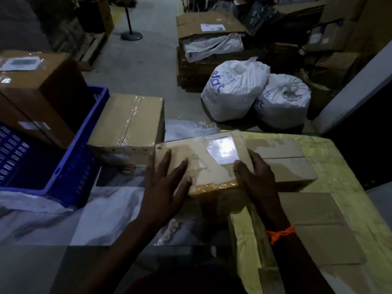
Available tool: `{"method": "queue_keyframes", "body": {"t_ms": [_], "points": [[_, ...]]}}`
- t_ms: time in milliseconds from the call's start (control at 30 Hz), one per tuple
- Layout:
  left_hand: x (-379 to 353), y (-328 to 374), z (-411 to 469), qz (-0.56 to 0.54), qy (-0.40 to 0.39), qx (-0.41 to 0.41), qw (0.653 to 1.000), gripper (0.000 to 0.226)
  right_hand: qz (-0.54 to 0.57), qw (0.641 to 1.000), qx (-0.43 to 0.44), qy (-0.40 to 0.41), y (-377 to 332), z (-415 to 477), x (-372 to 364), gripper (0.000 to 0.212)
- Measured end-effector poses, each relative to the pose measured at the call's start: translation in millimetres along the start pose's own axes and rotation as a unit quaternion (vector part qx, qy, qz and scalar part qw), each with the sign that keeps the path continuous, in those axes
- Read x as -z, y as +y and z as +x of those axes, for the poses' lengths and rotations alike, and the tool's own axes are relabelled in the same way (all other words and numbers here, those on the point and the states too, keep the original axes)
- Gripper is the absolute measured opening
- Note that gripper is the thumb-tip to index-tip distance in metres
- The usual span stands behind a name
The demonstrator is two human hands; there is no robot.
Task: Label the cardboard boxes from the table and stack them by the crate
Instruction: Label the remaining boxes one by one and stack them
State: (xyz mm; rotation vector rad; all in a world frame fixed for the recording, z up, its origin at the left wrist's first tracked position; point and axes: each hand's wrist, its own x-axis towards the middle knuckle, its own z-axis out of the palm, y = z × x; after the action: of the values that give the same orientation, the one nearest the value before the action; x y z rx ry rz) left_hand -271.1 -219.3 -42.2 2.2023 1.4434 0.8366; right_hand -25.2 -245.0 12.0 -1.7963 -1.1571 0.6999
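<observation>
OK, status: small cardboard box (191,151) sits at the left edge of the table (339,166), partly past that edge. Can't tell if it rests on the table or is lifted off it. A glossy label (221,150) is on its top face, towards the far right, and glare makes the print unreadable.

Left grip (167,183): not closed. The palm lies flat on the near-left of the box top, fingers straight and spread. Right grip (252,177): closed around the box's right side, fingers bent over the edge just beside the label. There's an orange thread band (280,232) on that wrist.

A second box (286,158) is on the table just behind the right grip, touching or nearly touching the small one. Flattened cardboard (314,225) lies on the near part of the table.

On the left is the blue crate (70,172), holding a large brown box (36,81). A taped box (129,122) stands on the floor against the crate's right side, beyond the left grip.

Two white sacks (233,88) stand side by side on the floor further back, well apart from the table work.
</observation>
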Motion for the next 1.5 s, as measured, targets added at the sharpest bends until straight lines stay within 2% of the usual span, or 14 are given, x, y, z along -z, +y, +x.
{"method": "queue_keyframes", "body": {"t_ms": [133, 267, 367, 467, 533, 667, 800, 900, 967, 1067, 1167, 1267, 1400, 1500], "points": [[34, -27, -7, 0.042, -0.03, -0.007, 0.999, 0.054, 0.006, 0.995, 0.095, -0.032, -32, -18, -44, 0.048], [59, -22, -12, -0.117, -0.001, 0.033, 0.993, 0.061, 0.039, 0.988, 0.128, -0.076, -53, -41, -85, 0.061], [78, -13, -14, -0.197, 0.053, 0.135, 0.97, 0.087, 0.074, 0.978, 0.138, -0.141, -57, -45, -99, 0.051], [96, -20, -19, -0.218, 0.024, 0.205, 0.954, 0.117, 0.027, 0.982, 0.118, -0.146, -28, -34, -103, 0.031], [106, -27, -25, -0.239, 0.008, 0.24, 0.941, 0.123, -0.045, 0.989, 0.069, -0.122, -1, -24, -103, 0.051], [113, -53, -42, -0.272, -0.024, 0.286, 0.919, 0.077, -0.076, 0.995, -0.021, -0.06, 50, -7, -94, 0.085], [112, -75, -52, -0.367, -0.035, 0.307, 0.877, 0.057, 0.0, 0.991, -0.093, -0.094, 63, -8, -84, 0.075], [100, -83, -64, -0.388, -0.053, 0.328, 0.86, 0.063, -0.004, 0.993, -0.082, -0.089, 63, -11, -83, 0.058], [87, -87, -75, -0.395, -0.071, 0.332, 0.854, 0.068, -0.022, 0.994, -0.082, -0.073, 66, -11, -77, 0.059], [66, -85, -80, -0.393, -0.072, 0.335, 0.853, 0.044, -0.012, 0.995, -0.084, -0.053, 77, -12, -66, 0.07], [57, -74, -69, -0.398, -0.043, 0.341, 0.851, 0.03, 0.027, 0.995, -0.09, -0.042, 84, -16, -62, 0.059], [56, -69, -54, -0.392, -0.021, 0.376, 0.839, 0.032, 0.048, 0.993, -0.096, -0.041, 85, -15, -63, 0.058], [56, -63, -35, -0.354, -0.02, 0.389, 0.85, 0.036, 0.061, 0.989, -0.118, -0.064, 89, -9, -60, 0.074], [58, -64, -22, -0.343, -0.035, 0.394, 0.852, 0.044, 0.07, 0.985, -0.127, -0.09, 92, 0, -55, 0.062]]}}
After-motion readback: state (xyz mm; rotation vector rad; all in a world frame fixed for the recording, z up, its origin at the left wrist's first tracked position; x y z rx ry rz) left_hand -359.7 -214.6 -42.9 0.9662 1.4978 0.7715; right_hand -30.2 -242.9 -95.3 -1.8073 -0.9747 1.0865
